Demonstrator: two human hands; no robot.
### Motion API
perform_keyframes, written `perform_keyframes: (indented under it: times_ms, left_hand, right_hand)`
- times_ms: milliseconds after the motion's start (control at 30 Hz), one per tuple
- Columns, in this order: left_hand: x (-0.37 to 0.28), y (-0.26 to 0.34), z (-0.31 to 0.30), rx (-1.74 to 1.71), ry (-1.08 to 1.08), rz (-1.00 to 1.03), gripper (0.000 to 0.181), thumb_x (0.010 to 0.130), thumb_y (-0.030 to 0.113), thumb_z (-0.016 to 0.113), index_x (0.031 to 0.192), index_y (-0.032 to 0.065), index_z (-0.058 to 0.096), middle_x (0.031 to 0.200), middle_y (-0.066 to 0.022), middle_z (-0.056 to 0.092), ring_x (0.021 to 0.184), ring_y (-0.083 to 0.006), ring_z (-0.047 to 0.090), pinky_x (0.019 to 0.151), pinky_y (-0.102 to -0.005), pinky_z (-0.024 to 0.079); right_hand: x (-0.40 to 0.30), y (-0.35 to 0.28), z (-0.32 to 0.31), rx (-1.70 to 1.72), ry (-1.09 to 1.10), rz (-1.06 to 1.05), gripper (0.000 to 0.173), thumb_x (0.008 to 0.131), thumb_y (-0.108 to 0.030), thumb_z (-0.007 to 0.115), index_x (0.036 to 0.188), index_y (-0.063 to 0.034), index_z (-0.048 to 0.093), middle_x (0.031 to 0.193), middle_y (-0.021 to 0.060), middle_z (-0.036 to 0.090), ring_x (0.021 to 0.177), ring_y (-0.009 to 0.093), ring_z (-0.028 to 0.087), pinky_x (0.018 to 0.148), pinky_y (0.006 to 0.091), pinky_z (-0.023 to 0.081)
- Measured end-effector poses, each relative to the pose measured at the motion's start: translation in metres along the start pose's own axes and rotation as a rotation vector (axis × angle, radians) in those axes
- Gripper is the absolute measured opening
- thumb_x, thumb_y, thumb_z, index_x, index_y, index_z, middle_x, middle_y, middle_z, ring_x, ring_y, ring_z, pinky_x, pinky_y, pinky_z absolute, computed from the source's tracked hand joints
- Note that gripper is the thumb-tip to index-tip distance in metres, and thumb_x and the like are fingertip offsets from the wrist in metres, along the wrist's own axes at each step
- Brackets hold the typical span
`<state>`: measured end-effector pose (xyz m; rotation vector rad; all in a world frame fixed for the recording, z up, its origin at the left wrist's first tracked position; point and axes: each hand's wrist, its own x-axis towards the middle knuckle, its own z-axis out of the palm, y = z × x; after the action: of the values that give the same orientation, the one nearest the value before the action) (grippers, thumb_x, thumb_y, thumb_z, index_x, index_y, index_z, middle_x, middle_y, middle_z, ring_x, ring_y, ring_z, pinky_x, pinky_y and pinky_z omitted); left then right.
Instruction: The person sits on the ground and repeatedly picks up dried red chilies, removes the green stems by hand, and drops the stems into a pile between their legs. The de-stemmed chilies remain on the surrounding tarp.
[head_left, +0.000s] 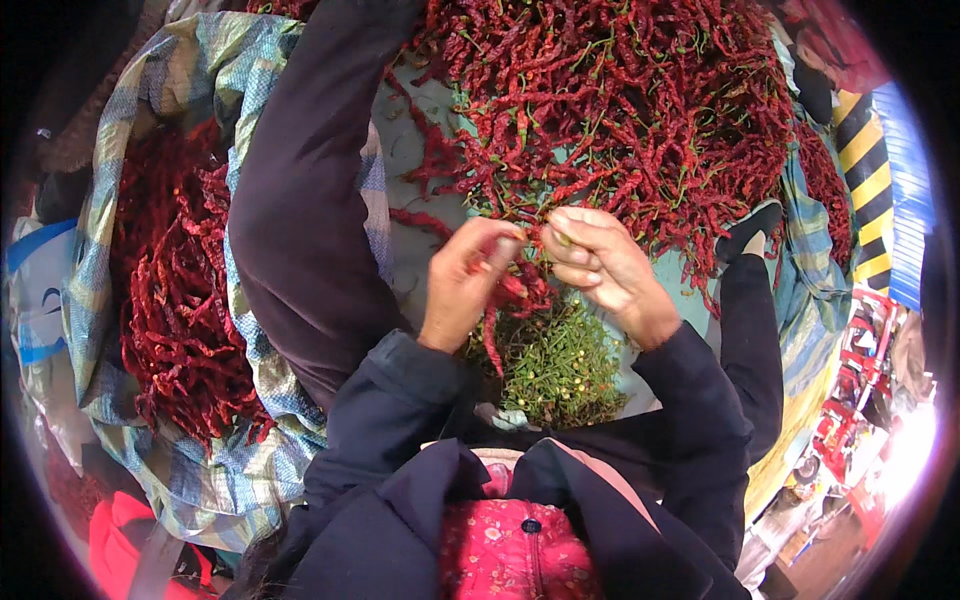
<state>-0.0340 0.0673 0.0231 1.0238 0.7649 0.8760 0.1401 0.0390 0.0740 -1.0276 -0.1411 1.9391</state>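
A large heap of red dried chili peppers (600, 112) with green stems fills the ground in front of me. My left hand (469, 281) is closed around several red chilies (495, 322), which hang below its fingers. Close beside it, my right hand (600, 266) has its thumb and forefinger pinched together near a chili's stem end, with a small greenish bit, probably a stem, at its fingers. Beneath both hands lies a pile of plucked green stems (566, 367), between my legs.
An open checked woven plastic sack (251, 285) holding red chilies (184, 300) stands left of my bent leg. My other leg (754, 337) is on the right, its shoe against the heap. Farther right are a yellow-and-black striped barrier (866, 187) and parked red vehicles (836, 442).
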Motion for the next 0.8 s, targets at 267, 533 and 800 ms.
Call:
perform_keyframes:
  times_ms: [267,533,800]
  left_hand:
    - [0.007,0.006,-0.002,-0.280,0.290,-0.145,0.013,0.089,0.014,0.053,0.095,0.0028,0.054,0.086,-0.0015,0.056,0.080,-0.0086,0.051,0.074,-0.0225,0.040]
    - [0.012,0.028,0.000,-0.469,0.321,-0.020,0.014,0.092,0.015,0.046,0.083,0.0044,0.047,0.070,-0.0016,0.046,0.063,-0.0096,0.045,0.055,-0.0272,0.043]
    - [0.014,0.027,-0.010,-0.422,0.476,-0.055,0.011,0.086,0.011,0.055,0.079,0.0066,0.048,0.059,0.0027,0.039,0.047,-0.0054,0.035,0.041,-0.0209,0.029]
  right_hand:
    - [-0.034,-0.029,-0.025,-0.897,0.015,0.055,0.017,0.080,-0.014,0.058,0.088,0.0005,0.061,0.076,0.0034,0.060,0.070,0.011,0.056,0.067,0.0246,0.045]
    - [0.038,0.017,-0.054,-1.558,0.279,-0.484,0.026,0.075,-0.015,0.063,0.097,-0.0044,0.053,0.087,0.0093,0.052,0.082,0.025,0.056,0.070,0.0361,0.046]
    - [0.070,0.041,-0.074,-2.064,0.392,-0.757,0.012,0.074,-0.010,0.058,0.082,-0.0030,0.053,0.078,0.0128,0.048,0.078,0.029,0.054,0.063,0.0388,0.046]
